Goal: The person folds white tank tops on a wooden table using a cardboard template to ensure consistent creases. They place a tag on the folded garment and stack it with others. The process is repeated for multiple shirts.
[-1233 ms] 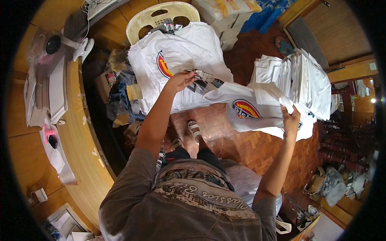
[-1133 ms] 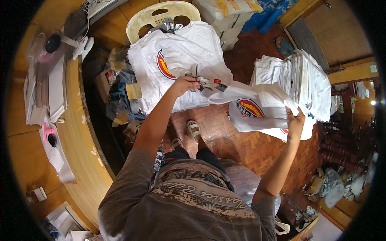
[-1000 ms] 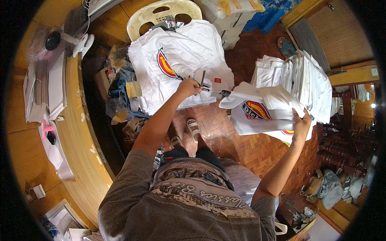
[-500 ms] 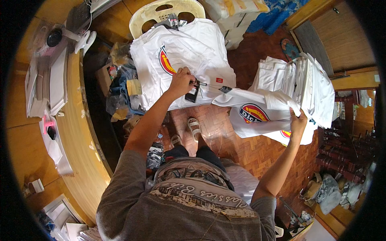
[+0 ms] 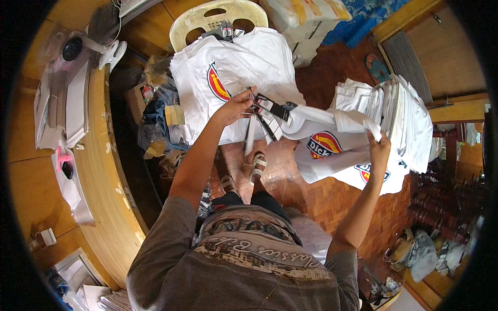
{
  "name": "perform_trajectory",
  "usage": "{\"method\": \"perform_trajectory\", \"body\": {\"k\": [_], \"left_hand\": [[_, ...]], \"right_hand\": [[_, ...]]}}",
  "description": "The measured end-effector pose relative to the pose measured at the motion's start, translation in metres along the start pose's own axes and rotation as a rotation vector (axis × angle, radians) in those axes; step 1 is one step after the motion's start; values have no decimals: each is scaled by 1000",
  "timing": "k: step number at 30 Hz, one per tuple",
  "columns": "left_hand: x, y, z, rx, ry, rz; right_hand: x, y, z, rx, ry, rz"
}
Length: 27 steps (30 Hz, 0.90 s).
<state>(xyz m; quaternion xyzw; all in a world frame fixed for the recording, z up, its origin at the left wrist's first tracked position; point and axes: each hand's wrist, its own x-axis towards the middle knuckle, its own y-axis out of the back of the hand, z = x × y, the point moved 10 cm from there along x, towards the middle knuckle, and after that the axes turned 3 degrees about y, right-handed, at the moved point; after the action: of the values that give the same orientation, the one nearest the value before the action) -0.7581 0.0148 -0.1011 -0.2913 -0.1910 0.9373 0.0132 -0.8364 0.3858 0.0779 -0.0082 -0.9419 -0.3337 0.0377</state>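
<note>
My left hand point(image 5: 236, 109) is closed at the near edge of a stack of white T-shirts point(image 5: 246, 57) with a red, yellow and black print. From its fingers fan several black and white hang tags point(image 5: 265, 124). The exact grip is hard to make out. My right hand point(image 5: 379, 149) pinches the edge of another white T-shirt point(image 5: 311, 145), which stretches between my hands and hangs down with its print showing. The collar end of this shirt lies by the tags near my left hand.
The stack rests on a cream plastic chair point(image 5: 179, 33). More folded white shirts point(image 5: 410, 119) are piled at the right. A wooden counter point(image 5: 98, 171) runs along the left, with plastic-wrapped items point(image 5: 161, 103) beside it. Bagged goods point(image 5: 423, 254) lie at the lower right.
The hang tags by my left hand have swung out and fanned apart. The held shirt's collar end has lifted, and my right hand has shifted slightly left.
</note>
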Motion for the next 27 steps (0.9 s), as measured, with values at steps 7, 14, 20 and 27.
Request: {"method": "perform_trajectory", "body": {"k": [7, 14, 20, 27], "left_hand": [[43, 16, 12, 529, -211, 97], [33, 39, -3, -83, 62, 86], [31, 39, 12, -118, 81, 266], [38, 46, 39, -279, -194, -20]], "right_hand": [[58, -45, -31, -121, 127, -171], [73, -57, 12, -59, -72, -74], [67, -41, 27, 165, -109, 82], [40, -6, 24, 278, -238, 344]]}}
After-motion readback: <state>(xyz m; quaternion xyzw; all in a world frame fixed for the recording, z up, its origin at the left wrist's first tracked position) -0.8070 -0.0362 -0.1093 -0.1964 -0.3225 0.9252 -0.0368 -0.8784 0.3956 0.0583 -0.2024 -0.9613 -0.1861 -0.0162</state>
